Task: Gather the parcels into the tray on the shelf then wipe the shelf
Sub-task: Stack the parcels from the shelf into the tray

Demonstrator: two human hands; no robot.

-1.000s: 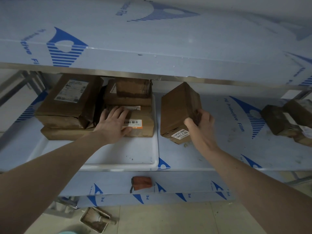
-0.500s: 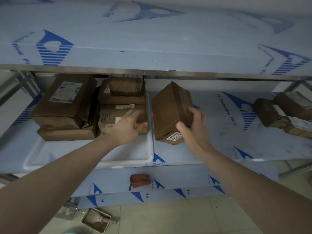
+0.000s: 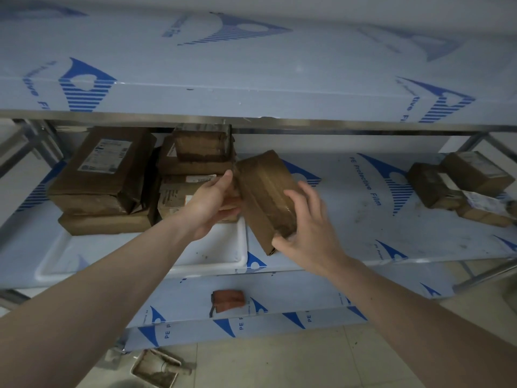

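Film-wrapped steel shelf [image 3: 363, 219], both hands' grip curled round taped cardboard parcel [image 3: 265, 191], left hand [image 3: 208, 204], right hand [image 3: 305, 233], tilted over white tray [image 3: 218, 256]

Steel shelving unit [image 3: 279, 127], three tiers visible, every surface wrapped in pale blue protective film with dark blue logo print reading "PE Protective Film". Top tier [image 3: 251, 65] fills the upper view; bare metal edge strip along its front. Angled metal legs [image 3: 475, 141] at the right end, more framing at the left. Lowest tier [image 3: 279, 298] carries a small orange-brown object [image 3: 228, 301] with a dark strap. Floor [image 3: 279, 359] of pale tiles, grubby. A dirty shallow tray [image 3: 155, 369] with debris lies on the floor at lower left. Light dim, cool, even.
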